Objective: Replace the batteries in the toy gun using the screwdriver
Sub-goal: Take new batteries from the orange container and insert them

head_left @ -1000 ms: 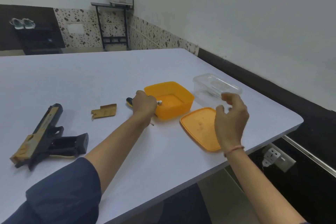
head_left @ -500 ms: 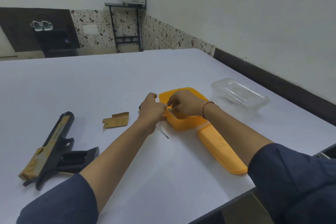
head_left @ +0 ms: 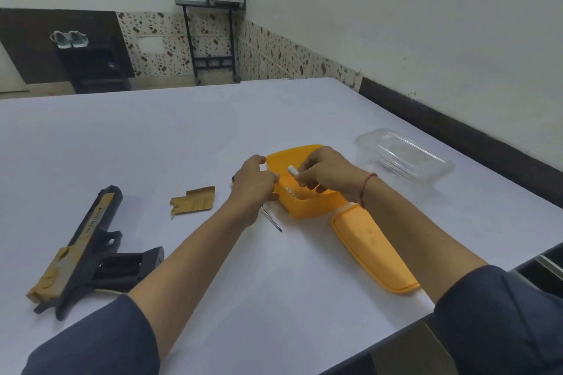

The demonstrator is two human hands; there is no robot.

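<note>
The black and tan toy gun (head_left: pixel 88 249) lies on its side at the left of the white table (head_left: pixel 213 131), the battery bay in its grip uncovered. Its tan battery cover (head_left: pixel 193 202) lies apart, to the right of the gun. My left hand (head_left: pixel 254 182) grips the left wall of the open orange box (head_left: pixel 307 207). The screwdriver (head_left: pixel 271 219) lies under that hand, with only its metal shaft showing. My right hand (head_left: pixel 326 170) pinches a small white battery (head_left: pixel 293 170) above the box. Another battery (head_left: pixel 289 191) lies inside.
The orange lid (head_left: pixel 371 249) lies at the near right, close to the table's edge. A clear plastic container (head_left: pixel 402 158) stands at the far right. Beyond the table are a black stand (head_left: pixel 210 39) and a shelf with shoes (head_left: pixel 69 39).
My right hand came from above the lid to the orange box and lifted a battery out of it. My left hand stayed at the box's left wall. The view shifted slightly.
</note>
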